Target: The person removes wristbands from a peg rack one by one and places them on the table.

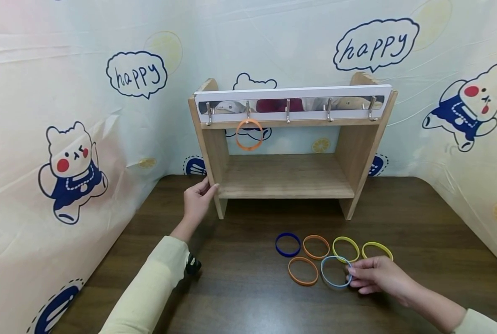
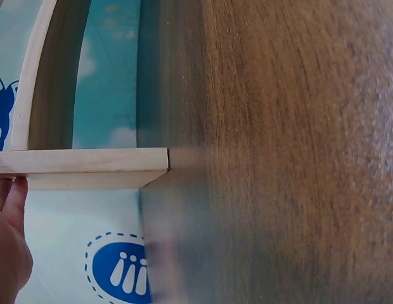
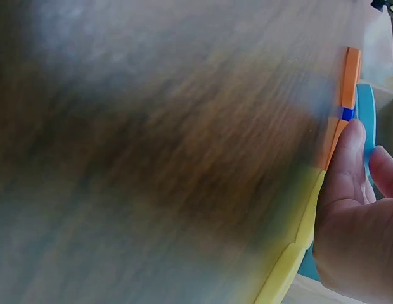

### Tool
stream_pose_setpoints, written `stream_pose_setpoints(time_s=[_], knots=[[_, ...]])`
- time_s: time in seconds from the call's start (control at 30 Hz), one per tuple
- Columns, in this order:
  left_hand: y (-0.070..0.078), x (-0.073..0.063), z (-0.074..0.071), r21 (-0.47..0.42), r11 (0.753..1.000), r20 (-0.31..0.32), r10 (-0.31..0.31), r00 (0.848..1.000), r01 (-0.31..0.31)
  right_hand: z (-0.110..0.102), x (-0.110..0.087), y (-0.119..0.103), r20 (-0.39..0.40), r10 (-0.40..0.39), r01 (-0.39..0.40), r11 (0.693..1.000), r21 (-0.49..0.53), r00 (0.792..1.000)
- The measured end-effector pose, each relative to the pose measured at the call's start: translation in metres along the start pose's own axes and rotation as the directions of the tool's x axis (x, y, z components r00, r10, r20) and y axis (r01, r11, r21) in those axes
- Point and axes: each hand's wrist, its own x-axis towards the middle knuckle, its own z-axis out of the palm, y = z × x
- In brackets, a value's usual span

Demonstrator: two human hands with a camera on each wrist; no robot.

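Observation:
My right hand (image 1: pixel 379 278) pinches the right side of a light blue silicone wristband (image 1: pixel 323 273) between thumb and fingers. In the right wrist view the same blue wristband (image 3: pixel 367 117) shows edge-on, tilted up. My left hand (image 1: pixel 196 199) grips the left side panel of a small wooden shelf (image 1: pixel 288 174), thumb at its front edge. The left wrist view shows fingertips (image 2: pixel 16 190) against that panel. Across the shelf's top runs a row of metal hooks (image 1: pixel 288 110); one orange wristband (image 1: pixel 249 147) hangs from the second hook from the left.
On the brown table (image 1: pixel 248 306) before the shelf lie a dark blue wristband (image 1: pixel 288 254), two orange wristbands (image 1: pixel 316 257) and two yellow wristbands (image 1: pixel 378 245). A patterned cloth (image 1: pixel 273 41) surrounds the table at the back and sides.

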Motion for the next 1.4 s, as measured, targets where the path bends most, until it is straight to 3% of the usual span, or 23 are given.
stream_pose_setpoints(time_s=[0.4,0.7,1.4], knots=[[0.0005,-0.0012,0.0003,0.009,1.000,0.000,-0.009,1.000,0.009,0.0013,0.0029,0.0070,0.007,0.041,-0.041,0.999,-0.019,0.999],[-0.0004,-0.0008,-0.0003,0.002,1.000,0.008,0.017,1.000,-0.017,0.0024,0.0039,0.0066,-0.014,0.075,-0.076,0.997,-0.023,0.997],[0.0024,-0.0003,-0.0002,0.008,1.000,-0.006,0.007,1.000,-0.007,0.0041,0.0041,0.0053,-0.041,0.074,-0.076,0.994,-0.073,0.996]])
